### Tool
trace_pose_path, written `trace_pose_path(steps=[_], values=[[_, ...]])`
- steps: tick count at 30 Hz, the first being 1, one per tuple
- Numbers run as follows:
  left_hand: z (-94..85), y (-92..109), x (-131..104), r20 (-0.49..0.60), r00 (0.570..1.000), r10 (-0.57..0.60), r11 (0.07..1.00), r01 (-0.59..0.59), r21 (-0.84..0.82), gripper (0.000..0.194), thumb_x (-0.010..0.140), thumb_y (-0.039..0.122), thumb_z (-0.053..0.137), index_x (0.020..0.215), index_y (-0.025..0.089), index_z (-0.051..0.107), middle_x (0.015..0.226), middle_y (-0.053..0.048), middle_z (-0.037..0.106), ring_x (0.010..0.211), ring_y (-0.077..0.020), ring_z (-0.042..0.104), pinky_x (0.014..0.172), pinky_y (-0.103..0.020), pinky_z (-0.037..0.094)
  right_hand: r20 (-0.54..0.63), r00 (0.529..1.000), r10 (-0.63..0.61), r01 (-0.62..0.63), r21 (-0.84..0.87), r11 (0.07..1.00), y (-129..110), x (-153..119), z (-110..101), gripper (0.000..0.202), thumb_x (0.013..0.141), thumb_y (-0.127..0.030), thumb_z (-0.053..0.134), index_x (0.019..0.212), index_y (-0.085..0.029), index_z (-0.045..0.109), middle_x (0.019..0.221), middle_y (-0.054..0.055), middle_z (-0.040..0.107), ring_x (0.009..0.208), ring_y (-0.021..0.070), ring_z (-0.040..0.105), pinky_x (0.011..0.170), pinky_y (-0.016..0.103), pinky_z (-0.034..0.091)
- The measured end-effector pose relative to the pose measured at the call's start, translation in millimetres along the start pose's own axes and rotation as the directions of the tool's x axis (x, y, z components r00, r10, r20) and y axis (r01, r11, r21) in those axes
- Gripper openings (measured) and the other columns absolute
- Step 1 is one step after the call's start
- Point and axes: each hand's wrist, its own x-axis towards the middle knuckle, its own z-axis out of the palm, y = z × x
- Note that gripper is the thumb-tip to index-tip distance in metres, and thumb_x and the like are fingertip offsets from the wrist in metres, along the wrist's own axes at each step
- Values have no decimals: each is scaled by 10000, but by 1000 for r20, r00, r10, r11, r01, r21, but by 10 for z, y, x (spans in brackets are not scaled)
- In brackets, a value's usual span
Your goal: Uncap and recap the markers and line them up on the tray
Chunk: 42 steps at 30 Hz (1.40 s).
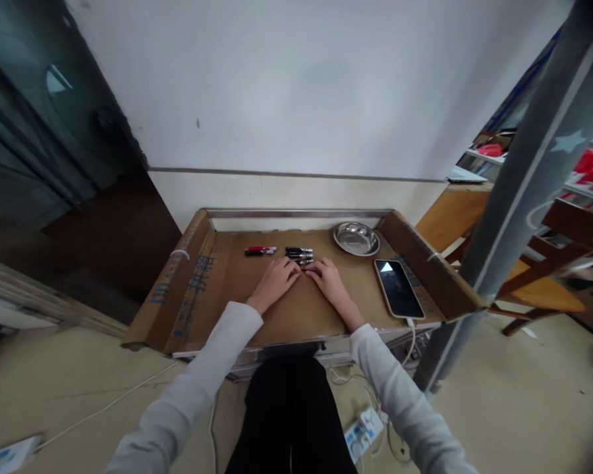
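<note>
Several black pens with clear or silvery ends lie side by side in the middle of the cardboard-lined surface. My left hand rests at their near left side, fingers bent and close together, covering part of the lower pens. From the right, my right hand reaches in with its fingers curled and pressed together by the pens' near right end. The fingertips of both hands almost meet there; whatever is between them is too small and hidden to make out. To the left lie a red pen and a black pen.
A round metal dish stands at the back right. In front of it lies a phone with a white cable plugged in. Raised cardboard flaps edge the surface. Behind is a white wall, and a grey post rises at right.
</note>
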Motion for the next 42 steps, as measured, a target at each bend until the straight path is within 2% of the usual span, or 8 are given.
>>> trace_pose_path(steps=[11, 17, 23, 29, 32, 36, 38, 42], values=[[29, -203, 69, -146, 986, -80, 996, 85, 26, 134, 863, 255, 471, 939, 192, 562, 947, -65, 539, 916, -214, 517, 844, -351, 383, -80, 996, 37, -40, -44, 998, 10, 95, 81, 155, 826, -194, 503, 961, -203, 578, 975, 77, 521, 946, 216, 508, 872, 360, 403], [-187, -480, -102, -370, 884, -285, 931, 347, 111, 246, 835, 200, 464, 1067, 184, 543, 1031, -118, 520, 951, -269, 505, 816, -392, 379, -72, 996, 48, -53, -68, 996, -42, -61, -27, 145, 834, -247, 503, 932, -211, 603, 950, 77, 565, 908, 224, 520, 844, 371, 390], [-260, -692, -307, -284, 904, -318, 904, 379, 195, 282, 831, 247, 477, 1096, 175, 537, 1044, -135, 525, 971, -291, 485, 832, -426, 373, -73, 996, 41, -44, -34, 998, -116, -103, -30, 148, 842, -264, 500, 914, -215, 621, 913, 65, 572, 855, 202, 522, 783, 337, 402], [-303, -537, -407, -214, 925, -313, 930, 344, 129, 190, 855, 291, 478, 975, 189, 586, 949, -98, 554, 916, -256, 505, 829, -410, 396, -147, 976, 159, -108, 302, 947, -224, -50, 81, 167, 790, -338, 582, 910, -234, 635, 905, 34, 565, 690, 133, 496, 691, 281, 434], [-358, -323, -389, -178, 957, -231, 973, 223, -63, 195, 872, 308, 468, 1008, 219, 577, 972, -63, 560, 964, -222, 511, 880, -391, 398, -89, 949, 301, -197, 579, 792, -344, 1, 159, 279, 737, -395, 630, 975, -249, 622, 960, 24, 596, 714, 119, 514, 628, 237, 449], [-352, -19, -264, -129, 984, -122, 950, 78, -303, 222, 877, 302, 468, 1069, 237, 559, 1013, -47, 551, 932, -172, 552, 849, -331, 446, 174, 891, 420, -336, 874, 351, -476, 86, 206, 287, 751, -427, 595, 929, -204, 632, 865, 19, 640, 640, 95, 555, 546, 211, 462], [-304, 97, -180, -216, 965, -149, 921, 56, -385, 293, 853, 298, 516, 1139, 236, 511, 1012, -47, 565, 899, -160, 569, 812, -309, 472, 268, 859, 437, -371, 913, 170, -496, 121, 220, 208, 748, -332, 620, 897, -187, 641, 800, 10, 653, 606, 80, 562, 555, 196, 469], [-217, 250, -49, -373, 908, -191, 909, 20, -417, 301, 846, 282, 533, 1140, 229, 505, 1024, -48, 587, 883, -146, 583, 823, -300, 479, 392, 810, 435, -415, 909, -46, -475, 145, 289, 82, 788, -181, 574, 838, -182, 640, 748, -8, 659, 608, 60, 569, 584, 154, 484]])
